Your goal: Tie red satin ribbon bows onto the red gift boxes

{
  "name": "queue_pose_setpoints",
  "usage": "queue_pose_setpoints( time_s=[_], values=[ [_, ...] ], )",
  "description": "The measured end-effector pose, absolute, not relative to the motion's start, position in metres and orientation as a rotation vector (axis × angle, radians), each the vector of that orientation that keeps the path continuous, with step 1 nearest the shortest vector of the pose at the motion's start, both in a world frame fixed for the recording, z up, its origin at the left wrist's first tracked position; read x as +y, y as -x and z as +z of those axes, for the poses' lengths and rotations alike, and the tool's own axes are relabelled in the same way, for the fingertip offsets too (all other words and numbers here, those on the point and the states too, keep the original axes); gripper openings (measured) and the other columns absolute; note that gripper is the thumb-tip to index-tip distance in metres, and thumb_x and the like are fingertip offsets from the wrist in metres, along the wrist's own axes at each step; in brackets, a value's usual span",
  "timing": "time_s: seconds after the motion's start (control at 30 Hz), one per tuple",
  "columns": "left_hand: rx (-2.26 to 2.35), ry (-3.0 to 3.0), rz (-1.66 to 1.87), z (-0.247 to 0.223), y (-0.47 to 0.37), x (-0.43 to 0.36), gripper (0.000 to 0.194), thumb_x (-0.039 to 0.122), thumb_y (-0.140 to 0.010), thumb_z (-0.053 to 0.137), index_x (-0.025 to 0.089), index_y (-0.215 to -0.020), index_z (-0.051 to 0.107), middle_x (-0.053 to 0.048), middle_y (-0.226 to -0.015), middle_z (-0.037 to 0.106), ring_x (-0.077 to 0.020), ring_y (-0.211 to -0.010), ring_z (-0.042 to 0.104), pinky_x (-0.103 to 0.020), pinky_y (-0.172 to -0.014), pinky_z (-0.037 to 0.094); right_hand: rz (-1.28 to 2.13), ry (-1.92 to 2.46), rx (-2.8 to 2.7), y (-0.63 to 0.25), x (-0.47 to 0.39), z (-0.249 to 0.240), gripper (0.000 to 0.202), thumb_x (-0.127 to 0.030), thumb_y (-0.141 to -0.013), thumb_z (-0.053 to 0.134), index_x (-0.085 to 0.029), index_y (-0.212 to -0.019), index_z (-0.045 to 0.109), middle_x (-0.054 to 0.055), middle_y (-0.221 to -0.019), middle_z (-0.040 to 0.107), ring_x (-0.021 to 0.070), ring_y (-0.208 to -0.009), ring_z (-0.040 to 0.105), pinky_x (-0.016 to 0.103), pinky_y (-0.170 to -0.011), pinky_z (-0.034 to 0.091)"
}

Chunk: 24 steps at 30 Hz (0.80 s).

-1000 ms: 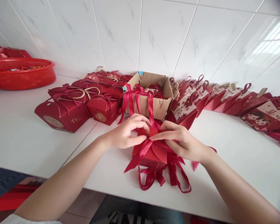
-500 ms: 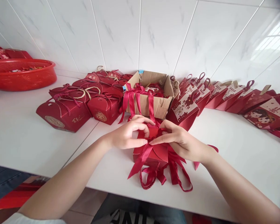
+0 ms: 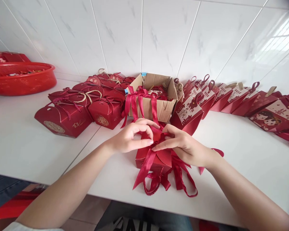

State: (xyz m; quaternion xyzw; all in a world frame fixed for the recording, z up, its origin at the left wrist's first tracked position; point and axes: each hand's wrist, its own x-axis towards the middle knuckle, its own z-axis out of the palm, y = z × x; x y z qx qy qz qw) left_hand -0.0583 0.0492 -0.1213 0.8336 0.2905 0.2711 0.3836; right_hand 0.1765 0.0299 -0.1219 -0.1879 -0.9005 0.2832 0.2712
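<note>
Single head-worn view: faces forward and down, near, from above and behind the bare left hand (image 3: 131, 138) and bare right hand (image 3: 188, 146); beyond their grip, a glossy white-tiled wall (image 3: 163, 35) fills the background.

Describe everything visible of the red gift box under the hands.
The red gift box looks like smooth card, with a curved top flap. It sits upright on the white table. A glossy, satin-like ribbon crosses its top, one tail draped down the near side, where a twisted cord loops onto the table. The left hand and right hand are at the ribbon, hiding part of the top.
</note>
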Motion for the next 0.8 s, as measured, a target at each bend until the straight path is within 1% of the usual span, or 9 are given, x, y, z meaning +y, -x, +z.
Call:
queue_pose_setpoints(
  time_s=[0.07,0.2,0.27,0.33,0.4,0.6,0.7,0.8],
  values=[
    [0.799,-2.100,0.758,-0.123,0.058,0.050,0.014,0.027,-0.084,0.060,0.018,-0.074,0.060,-0.008,-0.122,0.060,-0.0250,-0.121,0.049,-0.042,-0.103,0.040,0.757,0.497,-2.424,-0.176,0.030,-0.122,0.063,0.012,-0.074,0.037,-0.024,-0.114,0.069,0.007,-0.100,0.049,0.0161,-0.094,0.049,0.030,-0.077,0.047],
    [0.835,-2.095,0.836,-0.125,0.060,0.054,0.018,0.031,-0.085,0.061,0.017,-0.073,0.060,-0.008,-0.112,0.063,-0.0228,-0.110,0.055,-0.038,-0.097,0.043,0.738,0.520,-2.443,-0.177,0.031,-0.123,0.058,0.009,-0.077,0.039,-0.024,-0.115,0.069,0.007,-0.096,0.048,0.0154,-0.086,0.049,0.030,-0.072,0.047],
    [0.836,-2.081,0.839,-0.123,0.062,0.055,0.020,0.033,-0.086,0.060,0.017,-0.074,0.059,-0.006,-0.097,0.064,-0.0192,-0.094,0.058,-0.033,-0.085,0.047,0.742,0.551,-2.462,-0.178,0.031,-0.124,0.057,0.007,-0.080,0.038,-0.025,-0.117,0.067,0.007,-0.095,0.048,0.0161,-0.085,0.050,0.032,-0.073,0.047],
    [0.864,-2.059,0.812,-0.121,0.063,0.055,0.020,0.034,-0.087,0.057,0.017,-0.076,0.057,-0.002,-0.083,0.060,-0.0149,-0.077,0.056,-0.028,-0.072,0.047,0.750,0.569,-2.478,-0.179,0.030,-0.124,0.056,0.005,-0.082,0.037,-0.024,-0.120,0.066,0.007,-0.096,0.048,0.0167,-0.086,0.051,0.033,-0.075,0.047],
    [0.898,-2.037,0.781,-0.118,0.062,0.053,0.019,0.033,-0.089,0.055,0.017,-0.078,0.055,0.000,-0.076,0.054,-0.0123,-0.070,0.052,-0.025,-0.065,0.044,0.749,0.572,-2.489,-0.179,0.030,-0.124,0.055,0.004,-0.083,0.036,-0.024,-0.121,0.065,0.007,-0.095,0.048,0.0162,-0.085,0.051,0.033,-0.074,0.047],
    [0.924,-2.008,0.710,-0.117,0.064,0.050,0.015,0.031,-0.090,0.054,0.019,-0.082,0.047,0.004,-0.072,0.049,-0.0105,-0.066,0.052,-0.022,-0.061,0.042,0.728,0.587,-2.493,-0.181,0.031,-0.124,0.050,0.000,-0.087,0.035,-0.023,-0.120,0.066,0.006,-0.089,0.047,0.0143,-0.078,0.048,0.028,-0.066,0.044],
    [0.914,-2.022,0.654,-0.115,0.070,0.051,0.014,0.029,-0.089,0.054,0.020,-0.084,0.045,0.004,-0.074,0.050,-0.0104,-0.066,0.053,-0.023,-0.063,0.042,0.748,0.607,-2.501,-0.182,0.031,-0.124,0.047,-0.002,-0.089,0.035,-0.020,-0.122,0.064,0.006,-0.088,0.048,0.0131,-0.074,0.048,0.027,-0.065,0.044],
    [0.907,-2.044,0.582,-0.113,0.076,0.052,0.013,0.028,-0.089,0.054,0.021,-0.090,0.043,0.005,-0.072,0.052,-0.0109,-0.067,0.052,-0.024,-0.066,0.042,0.774,0.618,-2.520,-0.182,0.030,-0.122,0.047,-0.002,-0.089,0.035,-0.018,-0.124,0.063,0.007,-0.091,0.052,0.0136,-0.076,0.050,0.029,-0.068,0.045]
  ],
)
